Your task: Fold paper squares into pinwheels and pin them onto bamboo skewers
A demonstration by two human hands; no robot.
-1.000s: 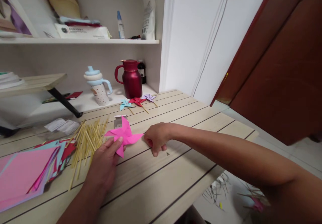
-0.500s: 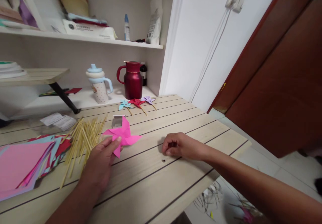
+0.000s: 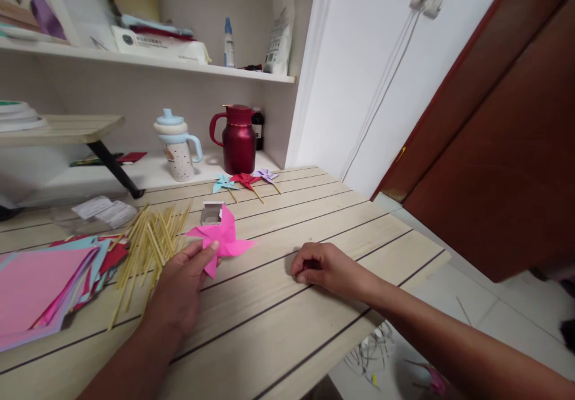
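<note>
One view only, the head camera. Left hand [image 3: 182, 280] pinches the pink paper pinwheel [image 3: 222, 239] by its lower blade, thumb on top, the wheel held just above the wooden table [image 3: 278, 322]. Right hand [image 3: 321, 266] rests on the table well apart from the pinwheel, fingers curled together around something too small to identify; whether it grips anything cannot be told.

Progress, as judged: the pink wheel is folded but carries no stick. Three finished pinwheels, blue [image 3: 223, 184], red [image 3: 245, 179] and purple [image 3: 266, 175], lie on sticks near the dark red jug [image 3: 238, 139]. Bamboo sticks [image 3: 150, 244] lie loose just left of the held wheel, beside a stack of coloured paper [image 3: 45, 283]. A small white box [image 3: 211, 212] sits behind the wheel. Mounting remains outstanding.
</note>
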